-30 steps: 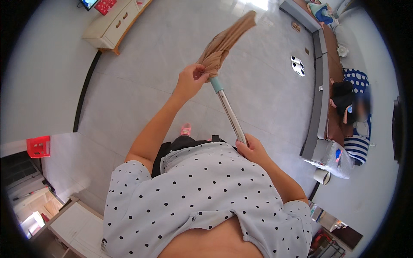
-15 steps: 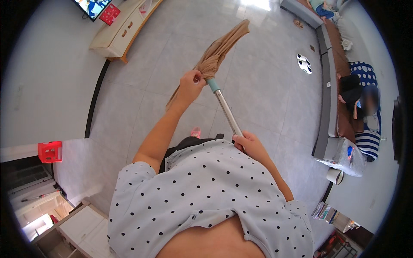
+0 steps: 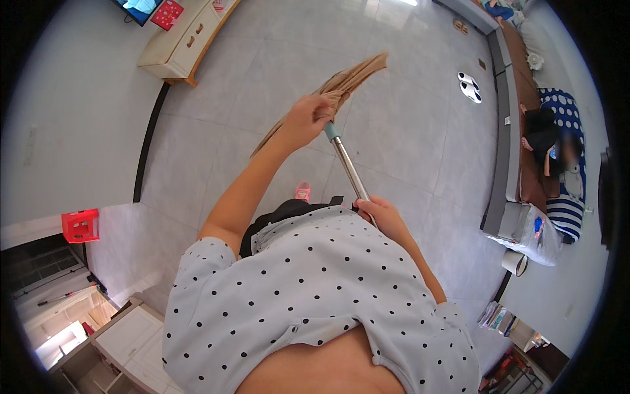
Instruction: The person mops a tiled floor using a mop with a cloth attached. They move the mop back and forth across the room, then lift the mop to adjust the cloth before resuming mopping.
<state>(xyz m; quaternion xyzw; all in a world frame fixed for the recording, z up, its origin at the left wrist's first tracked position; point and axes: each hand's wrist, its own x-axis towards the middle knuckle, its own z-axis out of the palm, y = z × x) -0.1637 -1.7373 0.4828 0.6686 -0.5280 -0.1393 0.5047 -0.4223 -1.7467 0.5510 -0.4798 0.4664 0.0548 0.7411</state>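
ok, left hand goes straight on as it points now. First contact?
The bunched brown cloth, which the left hand is touching by the teal collar. Past it, probably only grey floor, but depth is unclear.

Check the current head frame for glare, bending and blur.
Head view: fisheye bends the black baseboard and the sofa toward a dark rim; head view: bright glare on the floor at the top edge, plus a shine along the metal handle; head view: a smudged blur over part of the person on the sofa.
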